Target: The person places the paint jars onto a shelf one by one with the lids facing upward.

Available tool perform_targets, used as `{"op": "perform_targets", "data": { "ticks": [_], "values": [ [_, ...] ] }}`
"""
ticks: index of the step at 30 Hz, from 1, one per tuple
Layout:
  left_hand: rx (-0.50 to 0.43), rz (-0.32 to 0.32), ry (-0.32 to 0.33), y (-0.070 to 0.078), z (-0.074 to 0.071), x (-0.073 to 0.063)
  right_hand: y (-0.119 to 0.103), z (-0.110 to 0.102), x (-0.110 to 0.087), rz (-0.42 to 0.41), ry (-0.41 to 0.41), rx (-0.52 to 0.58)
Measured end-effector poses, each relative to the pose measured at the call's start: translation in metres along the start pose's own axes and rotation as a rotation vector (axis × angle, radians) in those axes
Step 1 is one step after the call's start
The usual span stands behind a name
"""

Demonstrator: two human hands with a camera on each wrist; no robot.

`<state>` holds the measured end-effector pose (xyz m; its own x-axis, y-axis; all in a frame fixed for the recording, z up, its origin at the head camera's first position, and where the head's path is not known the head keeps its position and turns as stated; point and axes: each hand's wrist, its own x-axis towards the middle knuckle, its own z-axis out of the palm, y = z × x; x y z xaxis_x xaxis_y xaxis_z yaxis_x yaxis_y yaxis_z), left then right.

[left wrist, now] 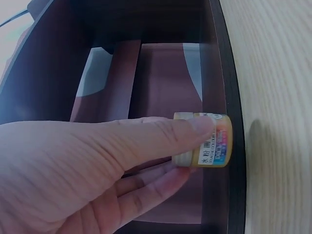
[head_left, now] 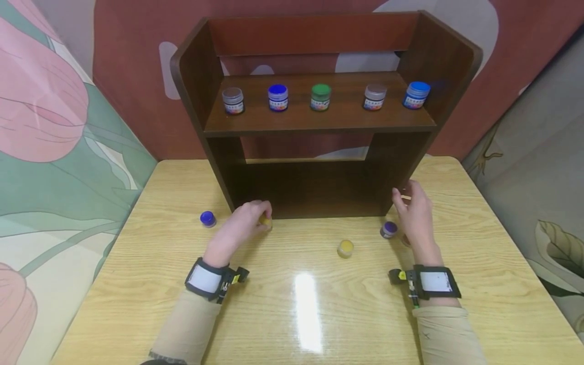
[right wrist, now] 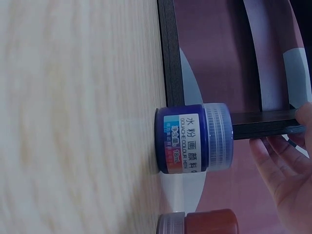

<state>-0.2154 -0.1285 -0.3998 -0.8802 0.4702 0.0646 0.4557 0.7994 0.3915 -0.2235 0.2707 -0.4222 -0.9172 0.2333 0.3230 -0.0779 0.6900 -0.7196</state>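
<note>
Jar of yellow paint (left wrist: 220, 152), small, round, clear plastic w/ cloudy lid & printed label, is in L hand (head_left: 237, 228): thumb one side, fingers the other, lid up. Position: just in front of btm board, L end, of dark-brown wooden two-tier shelf unit (head_left: 319, 126). Can't tell if its base touches the pale wood-grain table (head_left: 269, 304).

R hand (head_left: 416, 218) holds front edge of unit's R side panel, thumb on inner face, fingers on outer.

Near R hand, on table: round purple plastic paint jar (right wrist: 180, 139), upright; next to it, red-brown plastic paint jar (right wrist: 212, 223), lid down, partly hidden by R hand in head view. Second yellow paint jar (head_left: 345, 248) sits btwn hands, nearer R. Small blue paint jar (head_left: 208, 219) is left of unit, near L hand.

Upper tier, L to R: grey-lidded jar (head_left: 233, 101), deep-blue jar (head_left: 278, 98), green jar (head_left: 321, 97), another grey-lidded jar (head_left: 374, 97), bright-blue jar (head_left: 415, 95), all upright & spaced apart.
</note>
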Motion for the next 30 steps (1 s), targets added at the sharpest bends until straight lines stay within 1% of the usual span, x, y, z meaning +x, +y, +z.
{"op": "perform_targets", "data": {
  "ticks": [10,17,23,26,30],
  "values": [
    [0.019,0.032,0.069,-0.0004,-0.0012,-0.0001,0.0011,0.0004,0.0009,-0.008,0.004,-0.008],
    [0.001,0.052,0.112,-0.0011,0.001,0.0032,-0.0005,-0.0002,0.0005,-0.008,0.011,0.0],
    [0.029,0.071,0.168,-0.0036,0.0015,0.0046,-0.0001,-0.0001,0.0007,-0.015,0.013,0.007],
    [0.037,0.073,0.193,-0.0049,0.0002,0.0052,0.0003,0.0001,0.0003,-0.011,0.005,0.002],
    [0.041,0.056,0.216,-0.0069,-0.0015,0.0075,0.001,0.0005,0.0001,-0.01,0.005,0.003]
  ]
}}
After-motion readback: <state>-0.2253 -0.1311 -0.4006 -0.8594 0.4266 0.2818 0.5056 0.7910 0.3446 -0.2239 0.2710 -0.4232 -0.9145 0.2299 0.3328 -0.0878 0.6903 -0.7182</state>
